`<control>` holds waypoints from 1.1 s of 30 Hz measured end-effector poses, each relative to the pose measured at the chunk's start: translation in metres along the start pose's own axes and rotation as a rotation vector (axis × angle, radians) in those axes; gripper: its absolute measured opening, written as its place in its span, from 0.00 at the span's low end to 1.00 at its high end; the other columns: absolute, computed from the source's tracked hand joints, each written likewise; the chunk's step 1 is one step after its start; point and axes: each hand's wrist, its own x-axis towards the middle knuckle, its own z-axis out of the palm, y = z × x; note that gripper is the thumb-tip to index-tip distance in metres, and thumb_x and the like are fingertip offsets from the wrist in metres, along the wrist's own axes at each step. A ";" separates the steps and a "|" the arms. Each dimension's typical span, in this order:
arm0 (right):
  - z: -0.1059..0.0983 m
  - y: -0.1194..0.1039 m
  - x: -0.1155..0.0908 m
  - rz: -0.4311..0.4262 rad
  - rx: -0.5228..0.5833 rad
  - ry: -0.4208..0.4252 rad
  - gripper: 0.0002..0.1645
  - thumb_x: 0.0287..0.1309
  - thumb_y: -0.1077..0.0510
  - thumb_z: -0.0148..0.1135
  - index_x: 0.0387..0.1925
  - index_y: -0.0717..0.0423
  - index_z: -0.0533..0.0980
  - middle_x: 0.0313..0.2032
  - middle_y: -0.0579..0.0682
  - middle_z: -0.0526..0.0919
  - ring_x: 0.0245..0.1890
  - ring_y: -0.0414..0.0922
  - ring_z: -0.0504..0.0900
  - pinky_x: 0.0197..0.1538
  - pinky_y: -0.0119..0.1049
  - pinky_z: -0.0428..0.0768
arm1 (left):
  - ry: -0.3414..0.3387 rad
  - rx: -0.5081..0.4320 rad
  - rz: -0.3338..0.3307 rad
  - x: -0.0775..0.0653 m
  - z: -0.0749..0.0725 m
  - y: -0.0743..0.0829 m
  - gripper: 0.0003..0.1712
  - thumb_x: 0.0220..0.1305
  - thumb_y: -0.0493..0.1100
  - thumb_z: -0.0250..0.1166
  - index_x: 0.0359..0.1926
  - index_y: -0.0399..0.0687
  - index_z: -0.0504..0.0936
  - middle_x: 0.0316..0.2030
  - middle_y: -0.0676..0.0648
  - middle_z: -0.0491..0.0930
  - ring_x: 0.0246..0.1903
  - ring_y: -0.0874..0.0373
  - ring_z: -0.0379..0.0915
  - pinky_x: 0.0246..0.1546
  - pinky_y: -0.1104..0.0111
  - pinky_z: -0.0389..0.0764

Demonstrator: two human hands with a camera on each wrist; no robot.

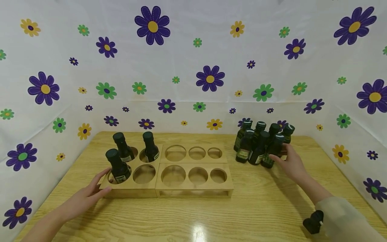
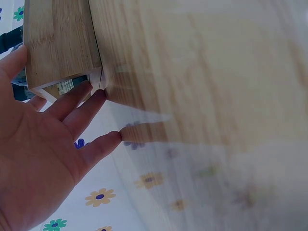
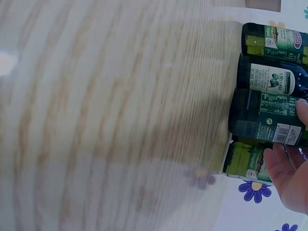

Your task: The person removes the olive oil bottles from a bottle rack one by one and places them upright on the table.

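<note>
Right hand (image 1: 291, 166) holds a dark bottle (image 1: 274, 147) among its neighbours (image 1: 245, 148) at the tabletop's (image 1: 145, 218) right.
Thumb and fingers pinch opposite sides, presumably because the cluster leaves little room; the left hand (image 1: 84, 199), fingers spread wide, sits at the rack's (image 1: 133, 193) corner, perhaps steadying it (round holes keep three bottles (image 1: 119, 169) standing).

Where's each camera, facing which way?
On the head: faces forward and down at racks and bottles; left hand, right hand and forearms show.
On the left wrist: faces tabletop and racks; left hand shows.
On the right wrist: faces tabletop and bottles; right hand partly shows.
Head and right wrist views share the right hand gripping a bottle.
</note>
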 end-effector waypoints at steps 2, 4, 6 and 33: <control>0.000 0.000 0.000 0.002 -0.002 0.003 0.41 0.69 0.51 0.57 0.64 0.80 0.53 0.53 0.76 0.67 0.53 0.70 0.69 0.49 0.62 0.73 | -0.001 0.003 0.001 -0.001 0.000 0.000 0.42 0.75 0.57 0.50 0.77 0.58 0.36 0.70 0.25 0.48 0.61 0.25 0.61 0.50 0.40 0.73; 0.000 -0.001 0.001 0.010 0.004 -0.002 0.42 0.70 0.50 0.56 0.65 0.80 0.52 0.55 0.77 0.66 0.54 0.70 0.68 0.50 0.63 0.72 | 0.000 0.005 0.004 -0.001 0.001 0.000 0.42 0.75 0.56 0.50 0.77 0.57 0.36 0.70 0.25 0.48 0.60 0.25 0.60 0.50 0.40 0.73; 0.000 -0.001 0.002 0.022 0.012 -0.009 0.43 0.70 0.49 0.56 0.66 0.79 0.51 0.56 0.78 0.65 0.55 0.70 0.67 0.51 0.63 0.71 | 0.000 0.007 0.004 -0.001 0.001 -0.001 0.42 0.75 0.55 0.50 0.78 0.56 0.36 0.70 0.24 0.48 0.60 0.25 0.60 0.50 0.40 0.73; 0.003 -0.015 -0.016 -0.002 0.082 0.185 0.36 0.67 0.51 0.59 0.63 0.72 0.59 0.56 0.68 0.66 0.54 0.64 0.70 0.43 0.32 0.72 | -0.013 -0.012 0.006 -0.001 0.001 -0.001 0.42 0.76 0.54 0.50 0.78 0.56 0.35 0.70 0.25 0.47 0.60 0.27 0.62 0.50 0.41 0.73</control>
